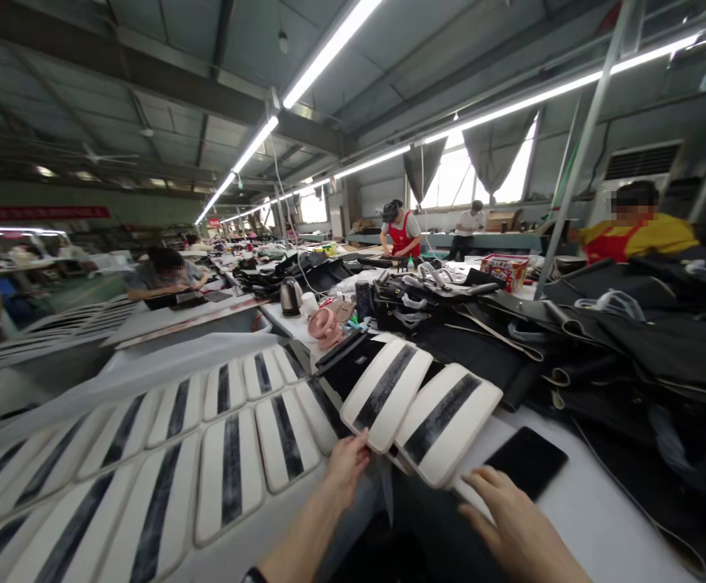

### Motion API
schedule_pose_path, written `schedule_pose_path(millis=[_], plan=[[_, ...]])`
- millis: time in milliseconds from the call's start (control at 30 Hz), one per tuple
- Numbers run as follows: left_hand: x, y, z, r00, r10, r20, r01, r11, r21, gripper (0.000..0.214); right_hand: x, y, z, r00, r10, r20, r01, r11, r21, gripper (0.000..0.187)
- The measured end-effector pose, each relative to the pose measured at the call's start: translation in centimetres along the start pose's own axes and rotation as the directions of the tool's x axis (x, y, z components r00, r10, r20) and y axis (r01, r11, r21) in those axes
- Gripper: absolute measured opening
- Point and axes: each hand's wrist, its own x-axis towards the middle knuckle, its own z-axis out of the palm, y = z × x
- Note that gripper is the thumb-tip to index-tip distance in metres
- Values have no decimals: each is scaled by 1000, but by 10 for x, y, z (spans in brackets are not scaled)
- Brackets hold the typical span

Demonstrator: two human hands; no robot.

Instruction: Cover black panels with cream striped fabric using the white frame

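Observation:
My left hand (348,465) is closed on the near lower corner of a white, round-cornered panel with a dark stripe (388,389). A second striped white panel (448,421) overlaps it on the right, tilted the same way. Just beyond the lower right corner of that panel, my right hand (502,510) has its fingers apart; something pale shows between them, too blurred to make out. Further to the left lie rows of similar striped panels (230,474) on a pale covered table (195,350).
A black flat tablet-like thing (529,463) lies by my right hand. Black material (626,356) is heaped on the right. A pink fan (325,326) and a steel kettle (291,296) stand ahead. Several people work further off, one in a red apron (402,237).

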Motion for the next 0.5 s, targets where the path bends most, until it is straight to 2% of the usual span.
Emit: schedule_pose_path(millis=[67,133,233,367,433,500], plan=[[6,10,6,998,-30,46,31,999,-21,37,42,-21,9,999,-40,-37,35,991,-127,35],[8,18,10,996,-46,70,48,999,-25,40,72,-31,20,995,-74,-62,59,975,-216,32],[8,36,13,996,-5,90,5,1000,-7,40,94,-33,34,995,-62,-72,41,964,-264,21],[8,84,9,974,202,105,-206,978,25,36,99,-35,39,994,-23,-109,-7,964,-266,19],[10,117,4,928,355,110,-358,933,12,30,100,-38,38,991,-10,-134,-26,963,-267,18],[13,150,0,864,491,109,-491,870,-28,28,102,-41,37,989,3,-151,-43,965,-257,17]])
